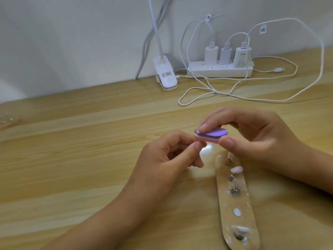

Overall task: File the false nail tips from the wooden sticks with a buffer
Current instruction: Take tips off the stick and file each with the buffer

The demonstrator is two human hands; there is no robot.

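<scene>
right hand (252, 139) fingers pinch buffer (214, 135); left hand (167, 159) fingers pinched beneath, hold unclear

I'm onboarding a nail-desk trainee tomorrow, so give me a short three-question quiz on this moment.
1. Which hand grips the purple buffer? A left, B right, C neither.
2. True or false: the wooden stick stands upright in a holder.
3. Fill in: ___ chargers sit in the power strip.
Key: 1 B, the right hand; 2 false, the wooden stick lies flat on the table; 3 three.
</scene>
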